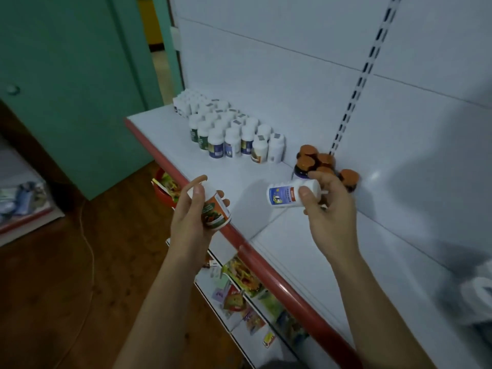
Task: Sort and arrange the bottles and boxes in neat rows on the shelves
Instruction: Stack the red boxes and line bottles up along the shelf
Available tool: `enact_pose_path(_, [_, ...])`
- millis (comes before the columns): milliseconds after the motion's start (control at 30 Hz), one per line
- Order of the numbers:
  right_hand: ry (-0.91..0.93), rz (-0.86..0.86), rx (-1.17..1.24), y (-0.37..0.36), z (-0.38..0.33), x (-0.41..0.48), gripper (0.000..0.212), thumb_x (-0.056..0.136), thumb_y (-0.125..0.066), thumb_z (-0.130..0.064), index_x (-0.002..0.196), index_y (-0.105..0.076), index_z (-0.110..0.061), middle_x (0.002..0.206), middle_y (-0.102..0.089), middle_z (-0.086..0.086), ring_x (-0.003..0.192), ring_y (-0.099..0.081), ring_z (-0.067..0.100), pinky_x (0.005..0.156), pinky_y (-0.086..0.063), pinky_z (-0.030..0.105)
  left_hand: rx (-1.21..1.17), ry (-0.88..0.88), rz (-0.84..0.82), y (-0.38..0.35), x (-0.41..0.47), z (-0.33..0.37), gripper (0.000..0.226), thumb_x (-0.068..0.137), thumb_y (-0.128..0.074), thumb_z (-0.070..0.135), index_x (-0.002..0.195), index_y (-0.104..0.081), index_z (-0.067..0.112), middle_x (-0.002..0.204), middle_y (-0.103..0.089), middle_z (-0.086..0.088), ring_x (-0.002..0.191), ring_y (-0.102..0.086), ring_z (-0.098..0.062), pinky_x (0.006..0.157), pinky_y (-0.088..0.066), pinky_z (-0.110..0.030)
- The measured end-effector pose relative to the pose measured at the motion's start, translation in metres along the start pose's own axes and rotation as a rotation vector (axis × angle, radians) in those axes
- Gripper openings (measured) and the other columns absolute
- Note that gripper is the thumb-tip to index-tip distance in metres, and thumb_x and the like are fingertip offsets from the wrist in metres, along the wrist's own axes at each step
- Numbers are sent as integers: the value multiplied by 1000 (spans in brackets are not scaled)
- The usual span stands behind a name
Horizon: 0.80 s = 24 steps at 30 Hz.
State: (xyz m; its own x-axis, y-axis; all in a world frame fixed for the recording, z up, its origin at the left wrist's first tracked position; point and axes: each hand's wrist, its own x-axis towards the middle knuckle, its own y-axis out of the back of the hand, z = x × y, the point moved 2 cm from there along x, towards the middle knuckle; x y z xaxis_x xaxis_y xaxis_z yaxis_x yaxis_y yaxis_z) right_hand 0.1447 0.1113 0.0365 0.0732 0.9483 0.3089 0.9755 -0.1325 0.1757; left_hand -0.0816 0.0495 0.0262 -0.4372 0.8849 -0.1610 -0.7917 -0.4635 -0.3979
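Note:
My left hand (190, 217) grips a white bottle with an orange and green label (215, 210), held tilted over the red front edge of the shelf. My right hand (328, 206) holds a white bottle with a blue label (286, 195) on its side above the white shelf (213, 171). Rows of white-capped bottles (231, 134) stand at the shelf's back left. A cluster of dark bottles with orange caps (316, 161) stands against the back panel, right behind my right hand.
The shelf has a red front edge (266, 265). Below it a lower shelf holds colourful packets and boxes (245, 286). A red basket (166, 189) of packets sits on the wooden floor. A green cabinet (66, 75) stands to the left. Blurred white objects lie at far right.

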Motion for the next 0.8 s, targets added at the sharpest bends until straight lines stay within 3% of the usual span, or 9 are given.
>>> enact_pose_path(200, [54, -89, -68, -70, 2, 66, 25, 94, -71, -18, 113, -65, -33, 115, -64, -5, 97, -65, 13, 76, -60, 44, -4, -29, 12, 15, 82, 27, 34, 101, -53, 33, 134, -62, 30, 121, -72, -10, 113, -70, -28, 95, -57, -48])
enact_pose_path(333, [71, -10, -115, -99, 8, 93, 30, 91, -73, -19, 119, -70, -28, 117, -61, -2, 93, -64, 6, 73, -51, 16, -8, 17, -58, 21, 136, 27, 35, 98, -58, 28, 132, -63, 37, 130, -67, -9, 118, -66, -28, 90, -59, -44])
enact_pose_path(433, [91, -15, -229, -119, 16, 118, 31, 91, -74, -20, 118, -67, -32, 118, -60, -3, 92, -63, 4, 74, -47, 10, 17, 20, -192, 23, 180, 25, 44, 100, -54, 10, 137, -59, 34, 130, -67, -8, 115, -65, -29, 87, -57, -44])
enact_pose_path(567, [138, -114, -534, -155, 24, 148, 37, 90, -75, -18, 126, -65, -21, 116, -55, -3, 82, -61, 10, 79, -45, 23, 182, 32, -400, 36, 230, 24, 66, 85, -59, 1, 139, -55, 39, 130, -65, 2, 120, -61, -26, 97, -53, -44])
enact_pose_path(633, [155, -155, -638, -170, 29, 164, 39, 90, -76, -14, 128, -65, -16, 122, -54, 0, 94, -62, 20, 86, -49, 31, 331, 6, -515, 44, 252, 27, 72, 85, -60, 2, 139, -52, 48, 130, -63, 13, 124, -59, -20, 100, -54, -41])
enact_pose_path(733, [114, -205, -800, -183, 35, 181, 42, 92, -73, -16, 133, -63, -15, 130, -53, 5, 105, -60, 28, 92, -51, 44, 459, -26, -658, 50, 278, 30, 76, 90, -60, -10, 144, -47, 41, 124, -61, 33, 119, -59, 2, 85, -53, -15])
enact_pose_path(800, [64, -224, -877, -190, 36, 184, 43, 93, -70, -17, 135, -60, -16, 133, -51, 6, 107, -58, 31, 92, -50, 48, 461, -37, -730, 52, 291, 32, 75, 88, -60, -17, 144, -47, 31, 117, -63, 36, 110, -59, 11, 79, -50, -9])
